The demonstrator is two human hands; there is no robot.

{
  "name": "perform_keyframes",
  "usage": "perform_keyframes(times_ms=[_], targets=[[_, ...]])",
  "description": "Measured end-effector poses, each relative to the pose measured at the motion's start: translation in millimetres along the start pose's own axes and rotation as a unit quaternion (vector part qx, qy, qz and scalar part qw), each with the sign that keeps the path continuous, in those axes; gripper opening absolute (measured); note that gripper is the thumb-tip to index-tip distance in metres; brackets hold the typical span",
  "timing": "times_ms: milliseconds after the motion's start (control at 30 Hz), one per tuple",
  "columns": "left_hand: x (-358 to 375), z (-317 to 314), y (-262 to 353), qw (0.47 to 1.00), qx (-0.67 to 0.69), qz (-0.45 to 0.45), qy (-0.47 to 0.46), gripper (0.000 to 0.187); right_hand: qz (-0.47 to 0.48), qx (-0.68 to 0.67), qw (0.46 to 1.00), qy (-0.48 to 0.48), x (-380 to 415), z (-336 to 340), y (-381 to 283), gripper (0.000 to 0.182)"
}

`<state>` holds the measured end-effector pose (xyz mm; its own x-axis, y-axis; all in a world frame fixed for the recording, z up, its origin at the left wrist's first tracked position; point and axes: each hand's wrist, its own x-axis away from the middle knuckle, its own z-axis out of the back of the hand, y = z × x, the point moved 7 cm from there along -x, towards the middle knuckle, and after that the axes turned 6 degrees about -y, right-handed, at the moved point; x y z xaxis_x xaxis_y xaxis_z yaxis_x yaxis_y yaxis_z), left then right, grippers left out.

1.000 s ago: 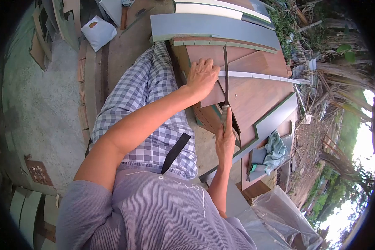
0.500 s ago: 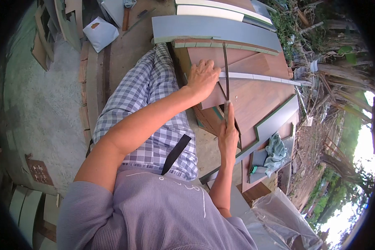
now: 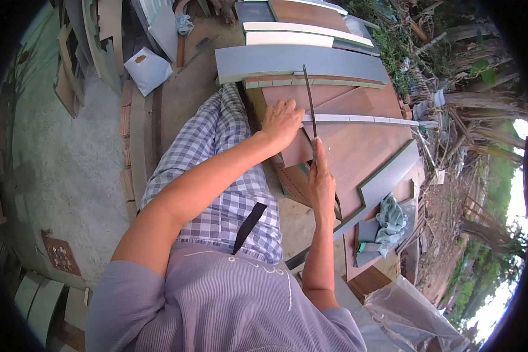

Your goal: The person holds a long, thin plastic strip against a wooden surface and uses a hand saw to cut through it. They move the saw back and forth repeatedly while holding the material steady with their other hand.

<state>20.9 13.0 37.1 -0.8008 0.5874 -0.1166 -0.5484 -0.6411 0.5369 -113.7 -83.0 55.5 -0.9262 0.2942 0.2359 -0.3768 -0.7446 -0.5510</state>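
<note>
A long, thin, dark metal file (image 3: 308, 100) stands across the pale edge strip (image 3: 358, 119) of a brown laminated wooden board (image 3: 358, 144), its tip reaching toward a grey curved panel (image 3: 293, 60) beyond. The right hand (image 3: 321, 179) has its fingers wrapped tight around the file's lower end. The left hand (image 3: 280, 123) lies flat on the brown board just beside the file, fingers close together, pressing at the strip's near end. A teal crumpled cloth (image 3: 389, 218) lies on lower boards to the right, well apart from both hands.
</note>
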Motion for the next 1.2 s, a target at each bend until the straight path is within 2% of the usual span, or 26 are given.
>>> perform_keyframes(times_ms=[67,200,267,300,367,400,433,467,500,533,600,667,733,800,867,1000,1067,1133,1200], targets=[[0,0,-2,1.000,0.001,0.006,0.000,0.019,0.021,0.014,0.999,0.025,23,2,4,0.060],[-2,-1,-3,1.000,0.001,0.004,0.006,0.021,-0.002,0.013,0.999,0.042,82,2,19,0.064],[-1,-1,-2,1.000,-0.012,0.000,0.005,0.021,-0.112,-0.007,0.993,-0.026,100,-4,29,0.063],[-1,-1,-1,1.000,-0.023,-0.002,0.003,0.021,-0.113,-0.007,0.993,-0.024,103,-3,30,0.063],[-2,-1,-2,1.000,-0.009,-0.003,-0.004,0.022,-0.013,-0.097,0.994,0.056,105,9,20,0.059],[-3,-1,-6,1.000,0.004,0.000,-0.013,0.024,-0.011,-0.097,0.994,0.055,104,14,13,0.059],[-2,7,-8,1.000,0.003,0.002,-0.013,0.024,-0.034,-0.154,0.982,0.101,103,28,4,0.060],[-3,8,-15,0.996,0.038,0.027,-0.070,0.028,-0.058,-0.211,0.965,0.147,103,36,2,0.061],[-4,8,-22,0.988,0.072,0.049,-0.126,0.031,-0.044,-0.252,0.951,0.176,99,40,2,0.060],[-6,10,-30,0.988,0.070,0.044,-0.127,0.031,-0.045,-0.254,0.949,0.181,94,40,5,0.060],[-8,10,-54,0.979,0.112,0.041,-0.162,0.037,-0.002,-0.205,0.956,0.208,86,41,9,0.060],[-9,20,-70,0.981,0.110,0.025,-0.158,0.038,0.012,-0.184,0.961,0.205,80,37,10,0.061],[-7,30,-77,0.976,0.098,0.046,-0.190,0.037,0.050,-0.078,0.971,0.219,80,36,-2,0.061],[-6,34,-76,0.980,0.089,0.036,-0.173,0.035,0.026,-0.070,0.977,0.197,81,29,1,0.061],[-5,33,-77,0.978,0.073,0.073,-0.179,0.033,-0.022,-0.054,0.986,0.154,81,20,6,0.062],[-8,20,-52,0.986,0.027,0.058,-0.154,0.033,-0.047,-0.082,0.989,0.111,78,9,20,0.060],[-14,16,-27,0.995,-0.033,0.019,-0.091,0.034,-0.053,-0.079,0.990,0.104,78,11,17,0.060],[-27,-2,-6,0.994,-0.043,0.000,-0.096,0.032,-0.061,-0.074,0.991,0.098,79,11,21,0.059],[-37,-10,11,0.998,-0.032,0.009,-0.054,0.029,-0.021,-0.048,0.993,0.105,79,9,20,0.058]])
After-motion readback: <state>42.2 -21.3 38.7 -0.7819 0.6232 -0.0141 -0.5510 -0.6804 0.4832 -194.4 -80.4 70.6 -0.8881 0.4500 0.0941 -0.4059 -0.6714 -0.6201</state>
